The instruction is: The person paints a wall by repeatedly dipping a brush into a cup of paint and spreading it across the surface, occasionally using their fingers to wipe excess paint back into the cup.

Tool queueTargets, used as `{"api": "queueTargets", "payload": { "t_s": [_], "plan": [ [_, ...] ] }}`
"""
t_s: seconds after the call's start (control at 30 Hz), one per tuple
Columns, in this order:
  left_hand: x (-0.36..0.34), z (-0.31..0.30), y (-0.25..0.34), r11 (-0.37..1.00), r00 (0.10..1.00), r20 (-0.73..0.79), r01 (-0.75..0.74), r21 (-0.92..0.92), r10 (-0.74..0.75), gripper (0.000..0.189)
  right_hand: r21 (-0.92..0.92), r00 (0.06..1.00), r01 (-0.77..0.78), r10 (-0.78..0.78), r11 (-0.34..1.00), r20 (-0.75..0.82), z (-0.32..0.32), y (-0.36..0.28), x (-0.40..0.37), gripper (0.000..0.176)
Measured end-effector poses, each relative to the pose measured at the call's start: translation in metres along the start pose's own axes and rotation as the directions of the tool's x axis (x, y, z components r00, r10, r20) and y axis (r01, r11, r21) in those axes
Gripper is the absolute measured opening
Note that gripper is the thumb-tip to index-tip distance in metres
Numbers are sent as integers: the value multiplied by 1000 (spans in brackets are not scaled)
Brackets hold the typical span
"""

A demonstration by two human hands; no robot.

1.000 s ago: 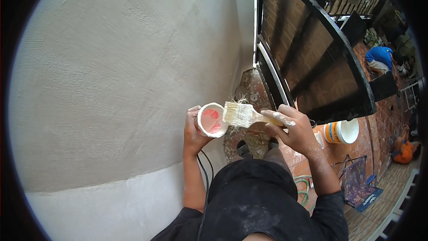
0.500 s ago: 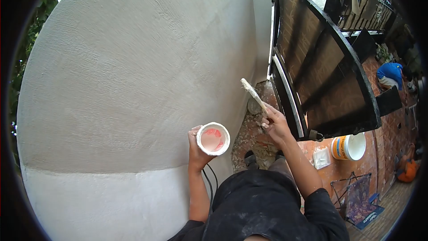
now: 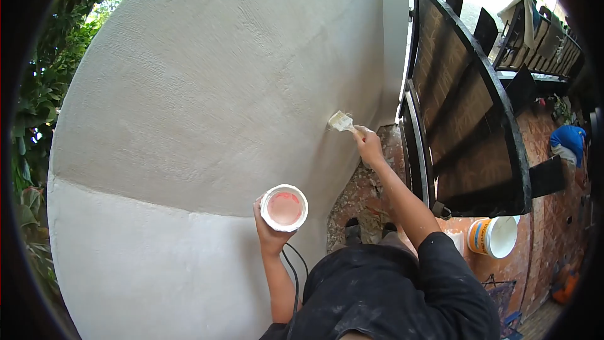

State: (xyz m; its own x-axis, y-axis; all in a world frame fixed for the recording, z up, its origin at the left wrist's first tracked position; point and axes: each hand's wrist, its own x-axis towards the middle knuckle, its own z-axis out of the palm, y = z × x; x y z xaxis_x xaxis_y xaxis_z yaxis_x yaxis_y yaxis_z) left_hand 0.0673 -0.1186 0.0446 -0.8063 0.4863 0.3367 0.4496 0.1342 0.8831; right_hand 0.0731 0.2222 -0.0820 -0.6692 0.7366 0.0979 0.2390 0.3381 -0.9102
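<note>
My left hand (image 3: 272, 237) is wrapped round a small white paint pot (image 3: 284, 187), held upright in front of my chest. Pinkish liquid with redder streaks shows inside it. In my right hand (image 3: 370, 146) is a paintbrush (image 3: 341, 121), gripped by its handle. Its wide, white-coated bristles are at the surface of the curved wall (image 3: 220, 107), near the wall's right end. The wall is greyish-beige and textured above, with a whiter band (image 3: 151, 245) along its lower part.
A dark metal gate (image 3: 472, 113) stands open to my right. Behind it a large white bucket (image 3: 497, 237) sits on reddish tiles. A person in a blue shirt (image 3: 568, 145) crouches farther off. Debris (image 3: 362, 204) litters the ground by my feet. Leafy plants (image 3: 44, 101) border the left.
My right hand has moved the brush leftward from in front of the gate side to the wall, turning its bristles flat toward it. The pot has shifted slightly left and down in view.
</note>
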Motion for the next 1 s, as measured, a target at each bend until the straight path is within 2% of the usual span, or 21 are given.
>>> {"api": "queueTargets", "payload": {
  "t_s": [0.13, 0.2, 0.23, 0.27, 0.33, 0.37, 0.43, 0.47, 0.5, 0.53, 0.57, 0.63, 0.67, 0.73, 0.8, 0.87, 0.9, 0.97, 1.0],
  "plan": [
    [-24, 4, 18, 999, 997, -74, 33, 1, -33, 98, 140, 993, 50, -63, 989, 96, -11, -41, 13, 33],
    [-39, 7, 26, 998, 990, -124, 62, -3, -62, 99, 495, 986, -110, 30, 862, 166, -28, -58, 9, 33],
    [-45, 9, 28, 994, 982, -166, 95, 50, -86, 95, 575, 984, -144, 54, 806, 171, -34, -62, 5, 34],
    [-52, 11, 29, 986, 972, -208, 130, 100, -107, 92, 577, 981, -156, 57, 802, 186, -31, -53, 4, 34],
    [-67, 14, 29, 981, 961, -238, 169, 96, -142, 93, 707, 969, -238, 111, 666, 221, -20, -20, 5, 33],
    [-74, 16, 30, 977, 950, -261, 197, 84, -169, 94, 707, 965, -252, 115, 661, 236, -12, -3, 6, 33],
    [-85, 19, 35, 964, 950, -258, 219, 149, -176, 98, 459, 959, -247, 148, 853, 242, 8, 37, 4, 33],
    [-89, 21, 38, 952, 954, -246, 226, 204, -174, 101, 459, 953, -265, 158, 848, 258, 23, 68, 4, 33],
    [-92, 24, 41, 946, 950, -248, 246, 214, -191, 101, 275, 987, -99, 59, 956, 151, 40, 105, 4, 33],
    [-96, 27, 45, 941, 937, -275, 275, 197, -216, 100, 61, 995, 57, -61, 997, 73, 48, 131, -4, 33],
    [-101, 28, 48, 936, 923, -299, 302, 181, -240, 99, 64, 995, 35, -41, 997, 92, 46, 145, -12, 33],
    [-113, 26, 46, 928, 923, -311, 303, 218, -229, 100, -77, 967, -141, 154, 987, 204, 43, 155, -18, 35],
    [-117, 25, 46, 926, 925, -319, 289, 243, -205, 101, -73, 962, -154, 167, 985, 215, 48, 157, -16, 35],
    [-113, 28, 53, 912, 921, -312, 319, 259, -234, 100, 16, 985, -118, 115, 993, 131, 54, 148, -10, 33],
    [-108, 30, 57, 900, 921, -295, 338, 274, -256, 99, 162, 996, -8, -7, 987, 94, 45, 96, 3, 32],
    [-102, 32, 59, 906, 911, -301, 355, 231, -281, 98, 450, 959, -237, 135, 861, 247, 24, 49, 9, 34],
    [-99, 33, 58, 904, 914, -291, 355, 238, -283, 98, 453, 959, -245, 146, 857, 243, 11, 32, 9, 34],
    [-93, 37, 54, 926, 904, -322, 343, 158, -281, 91, 744, 920, -386, 170, 545, 353, -6, 13, 3, 36],
    [-90, 39, 55, 923, 904, -316, 349, 163, -286, 91, 744, 918, -392, 179, 541, 354, -3, 17, 1, 36]
  ]
}}
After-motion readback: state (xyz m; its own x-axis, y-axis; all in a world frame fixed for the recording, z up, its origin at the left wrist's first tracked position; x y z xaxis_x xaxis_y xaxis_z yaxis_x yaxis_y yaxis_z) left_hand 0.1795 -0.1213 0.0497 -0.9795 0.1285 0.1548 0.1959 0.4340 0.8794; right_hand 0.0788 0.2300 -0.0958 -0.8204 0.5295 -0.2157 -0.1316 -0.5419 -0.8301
